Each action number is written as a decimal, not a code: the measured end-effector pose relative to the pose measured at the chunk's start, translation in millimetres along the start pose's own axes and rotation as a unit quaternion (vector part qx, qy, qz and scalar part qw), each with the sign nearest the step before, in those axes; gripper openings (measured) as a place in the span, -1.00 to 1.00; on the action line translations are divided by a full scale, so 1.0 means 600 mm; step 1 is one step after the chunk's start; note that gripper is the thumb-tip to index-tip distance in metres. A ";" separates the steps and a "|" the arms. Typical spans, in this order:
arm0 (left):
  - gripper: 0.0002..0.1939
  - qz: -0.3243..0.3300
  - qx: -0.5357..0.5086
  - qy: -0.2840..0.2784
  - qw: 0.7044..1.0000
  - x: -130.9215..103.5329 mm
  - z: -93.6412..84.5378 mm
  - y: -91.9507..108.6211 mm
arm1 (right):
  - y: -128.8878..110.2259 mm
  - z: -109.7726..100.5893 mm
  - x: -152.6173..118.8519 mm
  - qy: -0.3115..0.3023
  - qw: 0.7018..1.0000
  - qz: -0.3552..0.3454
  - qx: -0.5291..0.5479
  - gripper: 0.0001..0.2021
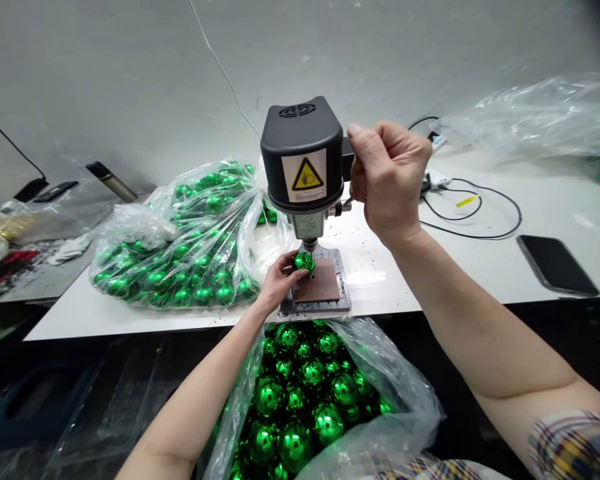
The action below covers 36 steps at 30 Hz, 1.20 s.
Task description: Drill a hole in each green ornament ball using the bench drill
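A small bench drill press (303,147) with a black motor cover and a yellow warning label stands on the white table. Under its chuck, my left hand (279,283) grips a shiny green bauble (303,261) above the brown block (320,283) on the drill's base plate (344,293). Whether the bit touches the bauble I cannot tell. Beside the motor housing, my right hand (393,173) is closed in a fist around the press's feed handle (347,201), most of which is hidden by the fingers.
Below the table edge, an open plastic bag (405,407) holds many green baubles (295,397). Another bag of baubles (180,260) lies left of the press. At right are a phone (557,265), a black cable (515,207) and clear plastic wrapping (540,123).
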<state>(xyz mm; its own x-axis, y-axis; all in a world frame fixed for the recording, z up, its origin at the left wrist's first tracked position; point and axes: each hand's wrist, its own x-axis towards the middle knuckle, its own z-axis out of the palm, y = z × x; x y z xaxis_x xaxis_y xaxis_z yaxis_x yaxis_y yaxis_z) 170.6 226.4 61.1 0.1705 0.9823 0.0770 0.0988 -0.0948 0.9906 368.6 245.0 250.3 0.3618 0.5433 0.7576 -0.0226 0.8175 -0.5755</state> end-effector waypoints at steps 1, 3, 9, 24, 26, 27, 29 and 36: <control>-0.37 0.005 0.021 -0.005 1.000 0.000 0.003 0.001 | 0.000 0.000 0.000 0.000 1.000 -0.001 0.001 -0.41; -0.38 0.019 0.056 -0.015 0.998 -0.001 0.007 0.004 | 0.001 0.000 0.000 0.000 1.000 -0.002 -0.002 -0.39; -0.45 0.096 0.115 -0.014 0.989 -0.013 0.021 0.006 | 0.003 0.000 0.000 -0.005 1.000 -0.009 -0.005 -0.39; -0.42 0.076 0.040 -0.006 0.996 -0.022 0.043 -0.028 | -0.023 0.000 -0.009 -0.008 0.999 0.033 -0.008 -0.46; -0.38 0.070 0.021 0.003 0.997 -0.025 0.046 -0.030 | -0.023 0.000 -0.010 -0.005 0.999 0.041 -0.011 -0.46; -0.37 0.066 0.011 0.009 0.998 -0.026 0.048 -0.030 | -0.023 0.000 -0.010 -0.004 0.999 0.045 -0.013 -0.45; -0.38 0.061 0.000 0.020 0.998 -0.028 0.051 -0.030 | -0.023 -0.001 -0.011 -0.001 0.999 0.046 -0.015 -0.45; -0.43 0.069 0.015 0.039 0.997 -0.027 0.053 -0.032 | -0.023 -0.006 -0.019 -0.005 0.999 0.029 -0.043 -0.46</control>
<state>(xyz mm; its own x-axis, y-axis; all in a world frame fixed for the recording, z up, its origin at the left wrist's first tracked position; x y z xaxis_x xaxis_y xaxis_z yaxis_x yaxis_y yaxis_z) 197.1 207.1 37.0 0.1089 0.9688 0.2225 0.1088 -0.2341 0.9661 367.8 227.0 248.4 0.3537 0.5910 0.7250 0.0368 0.7657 -0.6421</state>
